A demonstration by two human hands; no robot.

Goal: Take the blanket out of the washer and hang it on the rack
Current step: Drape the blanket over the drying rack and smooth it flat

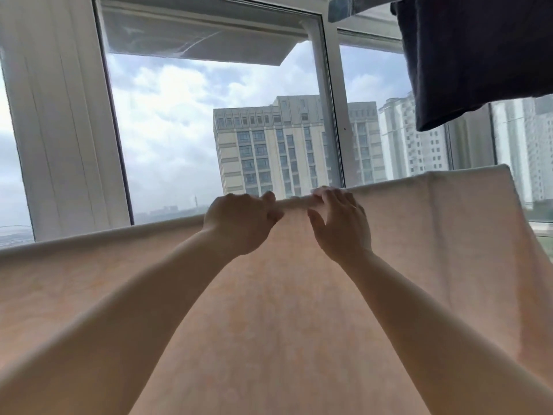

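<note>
A pale peach blanket (299, 295) hangs draped over a rack bar that it hides; its folded top edge runs from lower left up to the right corner. My left hand (242, 220) grips the top edge at the middle, fingers curled over the fold. My right hand (338, 220) rests on the top edge just to the right, fingers spread over the cloth with the thumb apart below. Both arms reach up and forward. The washer is out of view.
A dark navy garment (478, 55) hangs at the upper right, above the blanket's right end. Behind stand large windows with white frames (329, 100), with buildings and cloudy sky outside. A wide white pillar (59, 115) stands at the left.
</note>
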